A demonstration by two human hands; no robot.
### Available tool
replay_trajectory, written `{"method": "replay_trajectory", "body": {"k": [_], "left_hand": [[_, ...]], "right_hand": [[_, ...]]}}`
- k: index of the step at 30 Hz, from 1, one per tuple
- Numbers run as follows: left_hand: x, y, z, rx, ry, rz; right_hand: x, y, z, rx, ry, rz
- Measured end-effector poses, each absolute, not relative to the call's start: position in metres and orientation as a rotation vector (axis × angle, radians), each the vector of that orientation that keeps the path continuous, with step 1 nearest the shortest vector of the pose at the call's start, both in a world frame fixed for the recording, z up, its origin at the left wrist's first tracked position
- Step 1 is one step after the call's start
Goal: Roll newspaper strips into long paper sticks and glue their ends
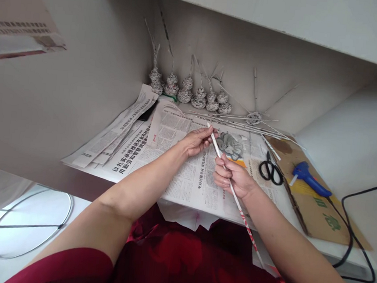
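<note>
A thin rolled paper stick [236, 199], white with a red-patterned lower part, slants through both hands above the newspaper [185, 176]. My left hand [199, 141] pinches it close to its upper tip. Lower down, my right hand [233, 176] has its fingers wrapped around the same stick. The stick's lower end runs down past my right forearm toward the red clothing on my lap. Black-handled scissors [271, 170] lie right of my right hand, their blades pointing away.
Several woven gourd shapes [185, 90] line the back wall. Beside them sits a started weave [254, 117] with spokes, near loose paper sticks [236, 124]. A blue glue gun [312, 179] with a black cord rests on cardboard [327, 215]. Newspaper strips [117, 128] are stacked left.
</note>
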State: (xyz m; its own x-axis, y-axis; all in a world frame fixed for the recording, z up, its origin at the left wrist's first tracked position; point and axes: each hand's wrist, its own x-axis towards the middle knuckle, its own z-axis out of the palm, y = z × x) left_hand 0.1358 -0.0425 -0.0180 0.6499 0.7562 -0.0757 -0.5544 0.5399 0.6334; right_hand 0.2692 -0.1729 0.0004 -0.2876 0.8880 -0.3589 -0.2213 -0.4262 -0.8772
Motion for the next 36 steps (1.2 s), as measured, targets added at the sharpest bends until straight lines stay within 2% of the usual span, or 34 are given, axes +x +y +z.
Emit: {"method": "replay_trajectory", "body": {"k": [8, 15, 21, 23, 27, 29, 33, 36], "left_hand": [[0.134, -0.031, -0.017, 0.561, 0.563, 0.952], [0.134, -0.033, -0.019, 0.548, 0.516, 0.915], [0.137, -0.038, -0.018, 0.601, 0.526, 0.893], [0.137, -0.039, -0.017, 0.592, 0.516, 0.89], [0.136, -0.04, -0.017, 0.595, 0.484, 0.855], [0.137, -0.041, -0.017, 0.597, 0.474, 0.84], [0.139, -0.043, -0.019, 0.621, 0.469, 0.827], [0.14, -0.043, -0.021, 0.643, 0.463, 0.819]], "right_hand": [[0.283, -0.193, -0.012, -1.565, -1.189, 1.341], [0.283, -0.197, -0.013, -1.294, -1.019, 1.713], [0.273, -0.183, -0.016, -1.596, -1.31, 1.07], [0.273, -0.18, -0.017, -1.538, -1.225, 1.211], [0.276, -0.182, -0.015, -1.216, -0.998, 1.723], [0.277, -0.182, -0.014, -1.216, -1.0, 1.725], [0.275, -0.179, -0.014, -1.403, -1.086, 1.429], [0.274, -0.177, -0.014, -1.286, -1.001, 1.593]]}}
